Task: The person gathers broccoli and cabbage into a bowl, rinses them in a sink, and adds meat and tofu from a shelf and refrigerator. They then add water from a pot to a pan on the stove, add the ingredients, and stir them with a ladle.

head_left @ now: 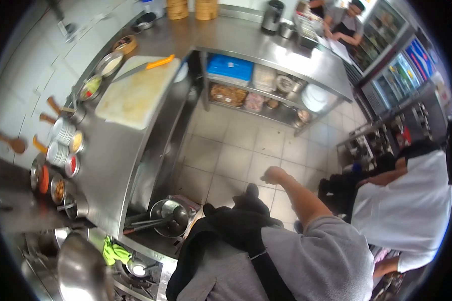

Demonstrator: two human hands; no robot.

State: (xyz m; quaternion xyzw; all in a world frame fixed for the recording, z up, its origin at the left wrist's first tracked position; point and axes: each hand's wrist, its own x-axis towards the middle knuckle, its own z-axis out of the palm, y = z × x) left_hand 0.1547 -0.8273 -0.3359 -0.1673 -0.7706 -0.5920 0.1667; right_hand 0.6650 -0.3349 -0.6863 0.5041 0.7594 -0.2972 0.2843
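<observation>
My right hand [274, 175] is held out over the tiled floor [226, 158], in front of my grey shirt and black apron. Its fingers look curled together, and no object shows in them. My left hand is out of sight. To the left of my body, a metal pot [170, 217] with long-handled utensils stands below the counter's end. On the steel counter [98, 165] lies a white cutting board [135, 98], with an orange-handled knife [158, 62] across its far end.
Small bowls and stacked white dishes [58, 154] line the wall. A stove [135, 278] with a green cloth [114, 251] is at the lower left. A person in white [404, 200] is close on the right; others work behind the far counter [286, 52].
</observation>
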